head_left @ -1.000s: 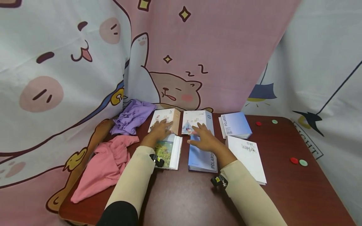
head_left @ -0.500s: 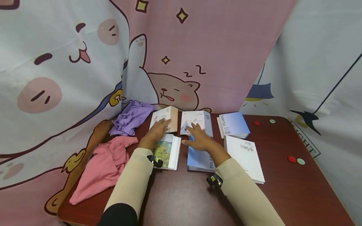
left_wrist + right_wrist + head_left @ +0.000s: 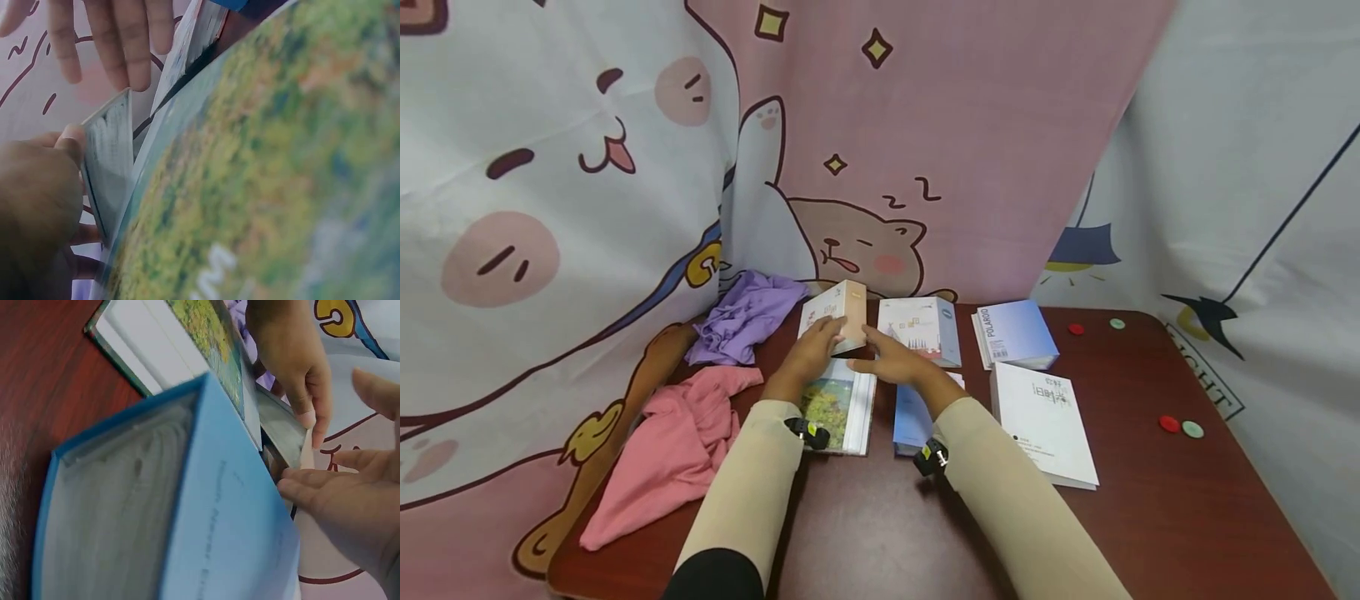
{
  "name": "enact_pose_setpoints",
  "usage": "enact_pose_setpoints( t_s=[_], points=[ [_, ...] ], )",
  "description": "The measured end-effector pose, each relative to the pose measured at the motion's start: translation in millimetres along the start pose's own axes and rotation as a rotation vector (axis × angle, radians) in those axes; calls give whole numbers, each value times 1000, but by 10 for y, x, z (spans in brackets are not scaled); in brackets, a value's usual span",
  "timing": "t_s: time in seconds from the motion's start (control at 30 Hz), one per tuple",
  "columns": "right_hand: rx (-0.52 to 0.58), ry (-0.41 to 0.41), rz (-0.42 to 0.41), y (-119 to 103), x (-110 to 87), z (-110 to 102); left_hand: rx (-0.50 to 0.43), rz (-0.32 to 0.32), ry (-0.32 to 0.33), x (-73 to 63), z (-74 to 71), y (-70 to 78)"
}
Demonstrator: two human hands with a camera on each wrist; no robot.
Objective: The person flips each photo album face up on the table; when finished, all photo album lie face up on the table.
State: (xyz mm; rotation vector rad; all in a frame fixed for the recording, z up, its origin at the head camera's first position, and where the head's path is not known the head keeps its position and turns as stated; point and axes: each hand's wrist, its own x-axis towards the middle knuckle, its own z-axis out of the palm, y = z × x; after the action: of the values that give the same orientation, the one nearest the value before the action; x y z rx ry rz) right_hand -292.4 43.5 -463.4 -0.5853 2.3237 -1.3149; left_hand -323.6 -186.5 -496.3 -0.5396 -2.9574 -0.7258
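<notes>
Toward the back of the table, my left hand [image 3: 808, 357] pinches the near end of a white photo album [image 3: 854, 310] with a beige spine. Its thumb lies on the near edge and the fingers reach round the far side, as the left wrist view shows. The album is tilted up at its spine side. My right hand [image 3: 891, 357] has its fingers stretched out, fingertips right at the album's spine side. Beneath my left wrist lies an album with a garden picture [image 3: 829, 407]. A blue album [image 3: 912, 421] is partly hidden under my right forearm.
A white album with a blue spine [image 3: 917, 325] lies at the back. To the right are a blue POLAROID album [image 3: 1018, 329] and a white book [image 3: 1045, 421]. Purple cloth [image 3: 748, 312] and pink cloth [image 3: 673, 446] lie left; red [image 3: 1169, 424] and green discs [image 3: 1192, 429] sit right.
My right hand has moved left from the blue-spined album to the beige-spined one. The beige-spined album has tilted up, its spine side rising, with my left hand at its near end.
</notes>
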Motion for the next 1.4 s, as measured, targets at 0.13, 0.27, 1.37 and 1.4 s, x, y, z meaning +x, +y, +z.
enact_pose_setpoints(
  t_s=[0.13, 0.27, 1.37, 1.4],
  points=[
    [233, 21, 32, -27, 76, 45, -8, 1, 20, 7, -2, -20],
    [447, 17, 83, -6, 129, 70, 4, -9, 17, 33, 9, -45],
    [498, 109, 95, 188, 82, 0, 54, -35, -173, 105, -12, 56],
    [502, 105, 96, 183, 78, 5, 38, -29, -159, 98, -9, 41]
  ],
)
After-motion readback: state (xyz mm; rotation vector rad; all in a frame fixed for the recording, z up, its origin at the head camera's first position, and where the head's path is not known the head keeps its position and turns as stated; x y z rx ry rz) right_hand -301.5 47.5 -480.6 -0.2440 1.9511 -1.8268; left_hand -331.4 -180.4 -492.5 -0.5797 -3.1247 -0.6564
